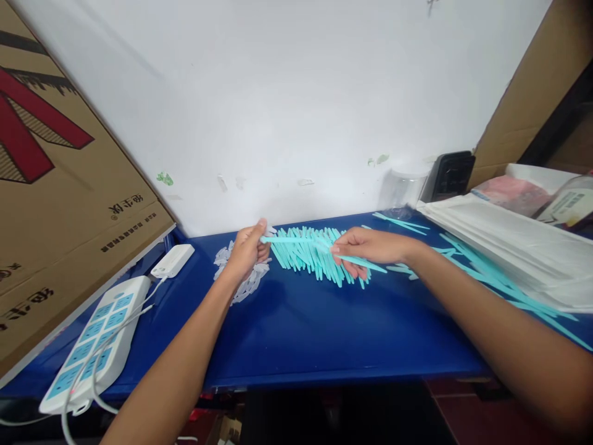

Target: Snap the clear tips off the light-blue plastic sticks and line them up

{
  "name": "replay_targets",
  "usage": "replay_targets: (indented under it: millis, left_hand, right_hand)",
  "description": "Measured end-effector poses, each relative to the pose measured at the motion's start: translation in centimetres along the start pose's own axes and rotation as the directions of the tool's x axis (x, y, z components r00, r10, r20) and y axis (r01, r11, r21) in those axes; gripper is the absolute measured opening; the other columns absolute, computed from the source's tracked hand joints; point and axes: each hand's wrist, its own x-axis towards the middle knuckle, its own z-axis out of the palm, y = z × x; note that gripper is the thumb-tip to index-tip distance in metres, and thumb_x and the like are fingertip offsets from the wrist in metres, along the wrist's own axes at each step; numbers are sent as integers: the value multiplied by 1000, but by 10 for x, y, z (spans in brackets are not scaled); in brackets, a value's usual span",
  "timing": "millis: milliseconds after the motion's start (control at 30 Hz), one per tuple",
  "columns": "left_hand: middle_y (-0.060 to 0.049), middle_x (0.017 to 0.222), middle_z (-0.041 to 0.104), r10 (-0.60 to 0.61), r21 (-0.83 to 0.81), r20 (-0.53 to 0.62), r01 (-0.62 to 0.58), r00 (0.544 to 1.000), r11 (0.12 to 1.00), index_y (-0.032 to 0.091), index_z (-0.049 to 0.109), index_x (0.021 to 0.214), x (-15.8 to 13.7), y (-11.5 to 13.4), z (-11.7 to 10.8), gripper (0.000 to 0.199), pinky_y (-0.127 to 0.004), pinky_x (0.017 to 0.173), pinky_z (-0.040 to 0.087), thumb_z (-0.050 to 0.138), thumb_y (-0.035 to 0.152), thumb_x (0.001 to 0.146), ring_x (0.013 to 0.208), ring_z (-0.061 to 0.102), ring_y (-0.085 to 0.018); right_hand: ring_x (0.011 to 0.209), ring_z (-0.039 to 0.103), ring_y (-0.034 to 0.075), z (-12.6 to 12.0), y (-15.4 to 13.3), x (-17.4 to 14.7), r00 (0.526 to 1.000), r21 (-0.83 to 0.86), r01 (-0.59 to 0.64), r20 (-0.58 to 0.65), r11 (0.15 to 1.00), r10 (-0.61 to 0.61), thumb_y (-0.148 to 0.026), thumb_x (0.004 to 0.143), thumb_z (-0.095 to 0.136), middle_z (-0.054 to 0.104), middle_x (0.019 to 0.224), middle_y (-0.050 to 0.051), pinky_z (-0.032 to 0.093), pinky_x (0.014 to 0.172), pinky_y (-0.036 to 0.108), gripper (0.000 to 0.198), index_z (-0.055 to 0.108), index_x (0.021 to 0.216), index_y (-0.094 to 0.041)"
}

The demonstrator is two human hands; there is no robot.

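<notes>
Between thumb and fingers, my left hand (250, 250) pinches the left end of a thin turquoise plastic stick (296, 240). The stick stretches across to my right hand (359, 247), whose fingers are closed around turquoise plastic; a tapered end (365, 264) sticks out to the right. Whether this is one piece or two, I cannot tell. Beneath and between the hands lies a dense pile of similar turquoise sticks (301, 256) on the blue tabletop (333, 327). Small translucent plastic pieces (248, 287) are heaped below and around my left hand, partly hidden by it.
A white power strip (109, 334) with cables and a white adapter (173, 261) lie at left, beside a large cardboard box (83, 167). At right are longer turquoise strips (491, 272), a white tray (509, 241) and a clear container (406, 188). A white wall (296, 111) stands behind.
</notes>
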Motion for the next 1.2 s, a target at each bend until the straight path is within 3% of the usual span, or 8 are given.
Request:
replay_targets:
  millis: [133,267,367,633,700,900,1000,1200]
  left_hand:
    - [9,50,23,87,154,-93,-72,992,985,22,37,64,3,-9,-2,57,-23,40,21,59,66,93,40,23,-7]
    - [6,50,27,154,334,-58,-126,986,934,23,32,61,-4,-24,18,60,-25,44,23,51,67,97,45,27,-9]
    - [5,50,28,188,403,-32,-160,982,901,22,31,60,-8,-29,28,60,-27,46,23,46,66,99,47,28,-10]
    - [4,52,32,224,487,-29,-182,974,854,21,34,59,-12,-28,31,60,-29,52,24,42,62,103,52,31,-12]
    - [4,53,31,241,502,-31,-194,970,843,21,33,59,-13,-27,32,60,-29,54,24,42,60,104,52,31,-12]
    - [4,58,28,273,529,6,-234,962,815,21,32,61,-13,-27,34,57,-30,56,23,42,56,104,56,29,-12]
    - [4,61,25,254,539,46,-238,966,808,21,29,63,-13,-22,33,56,-29,56,21,42,56,104,57,25,-11]
    - [3,63,22,263,556,82,-264,961,788,21,28,64,-11,-13,35,56,-29,56,20,41,58,103,58,23,-11]
  right_hand:
    - [47,49,13,-5,13,8,956,-239,-98,-292,966,25,-61,100,46,60,53,1,40,60,30,54,70,82,-16]
    - [51,42,15,-1,29,24,817,-446,-264,-575,855,-48,-49,101,46,51,54,0,25,56,31,45,67,76,-17]
    - [56,49,17,3,37,31,781,-487,-304,-620,819,-79,-43,102,45,56,56,2,28,59,31,39,63,78,-17]
    - [65,63,22,8,31,28,747,-449,-312,-661,838,-76,-42,103,49,71,71,7,38,64,31,44,64,130,-10]
    - [60,61,20,10,24,25,755,-403,-259,-651,878,-76,-47,104,46,68,67,6,38,62,31,44,69,119,-12]
    - [54,43,12,23,3,20,943,-194,111,-289,975,-165,-66,92,61,53,59,-1,31,54,27,52,74,81,-18]
    - [54,37,11,26,1,20,966,-140,160,-181,977,-184,-61,86,72,50,59,-3,27,53,28,45,75,78,-17]
    - [56,33,10,20,-2,17,971,-49,159,-171,986,-165,-56,84,76,50,61,-4,25,53,28,40,74,77,-17]
